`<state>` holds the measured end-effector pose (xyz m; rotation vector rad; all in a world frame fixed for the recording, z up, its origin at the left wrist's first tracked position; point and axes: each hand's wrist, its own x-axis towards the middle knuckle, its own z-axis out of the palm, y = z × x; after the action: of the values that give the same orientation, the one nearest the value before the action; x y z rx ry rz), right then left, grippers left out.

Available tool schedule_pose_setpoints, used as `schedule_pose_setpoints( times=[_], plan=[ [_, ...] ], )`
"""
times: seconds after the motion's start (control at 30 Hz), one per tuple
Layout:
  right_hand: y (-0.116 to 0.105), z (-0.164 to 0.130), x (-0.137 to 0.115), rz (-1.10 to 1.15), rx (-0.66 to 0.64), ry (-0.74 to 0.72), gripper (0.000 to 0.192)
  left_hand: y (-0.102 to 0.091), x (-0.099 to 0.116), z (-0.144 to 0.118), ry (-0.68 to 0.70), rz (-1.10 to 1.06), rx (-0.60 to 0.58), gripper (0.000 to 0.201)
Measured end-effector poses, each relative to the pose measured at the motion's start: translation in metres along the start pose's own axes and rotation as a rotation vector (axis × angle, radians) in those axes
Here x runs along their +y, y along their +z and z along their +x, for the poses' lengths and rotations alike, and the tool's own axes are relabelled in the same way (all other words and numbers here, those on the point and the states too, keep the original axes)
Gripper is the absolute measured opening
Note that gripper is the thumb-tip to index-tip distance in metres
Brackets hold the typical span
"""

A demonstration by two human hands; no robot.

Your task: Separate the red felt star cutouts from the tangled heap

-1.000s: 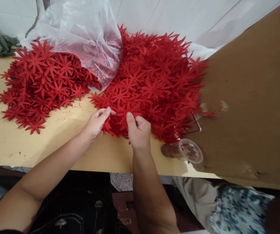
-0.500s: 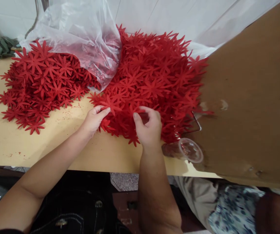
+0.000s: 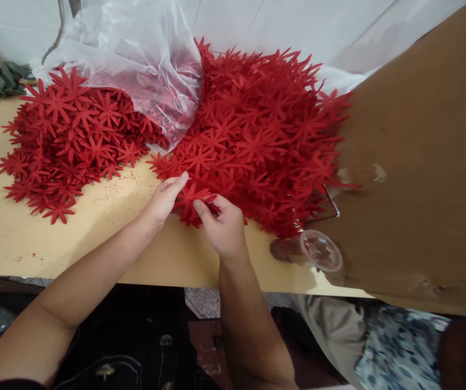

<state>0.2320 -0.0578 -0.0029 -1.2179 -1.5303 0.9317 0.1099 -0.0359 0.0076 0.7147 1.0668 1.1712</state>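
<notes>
My right hand (image 3: 225,225) is closed in a pinch, thumb against forefinger, on a red flower-shaped cutout (image 3: 191,199) with narrow petals. Close beside it on the left, my left hand (image 3: 167,197) has its thumb stretched out at the edge of the same cutout; its other fingers are partly hidden, and no firm grip shows. Directly beyond both hands rises a large heap of similar red cutouts (image 3: 257,141). A smaller pile of red cutouts (image 3: 70,135) lies to the left, partly under a clear plastic bag (image 3: 151,70).
A clear plastic cup (image 3: 308,250) lies on its side at right, against a large brown cardboard sheet (image 3: 415,162). Green fabric leaves (image 3: 5,76) sit at the far left of the tan table (image 3: 135,265). Another person's patterned clothing (image 3: 399,346) shows at lower right.
My right hand has moved left and slightly down, bringing a red cutout up to my left hand. The left thumb has straightened out from its earlier pinch.
</notes>
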Motion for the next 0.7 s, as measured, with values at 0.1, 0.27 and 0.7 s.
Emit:
schedule_pose_setpoints(
  times=[0.1, 0.27, 0.7],
  plan=[
    [-0.007, 0.003, 0.006, 0.104, 0.054, 0.045, 0.023, -0.002, 0.005, -0.004, -0.077, 0.027, -0.085, 0.038],
    [-0.009, 0.006, 0.004, 0.105, 0.1, 0.04, 0.023, 0.003, 0.007, -0.01, -0.046, 0.109, -0.185, 0.026],
    [-0.036, 0.013, 0.017, 0.142, 0.314, 0.118, 0.036, 0.0, 0.002, 0.0, 0.026, 0.064, -0.061, 0.012]
  ],
)
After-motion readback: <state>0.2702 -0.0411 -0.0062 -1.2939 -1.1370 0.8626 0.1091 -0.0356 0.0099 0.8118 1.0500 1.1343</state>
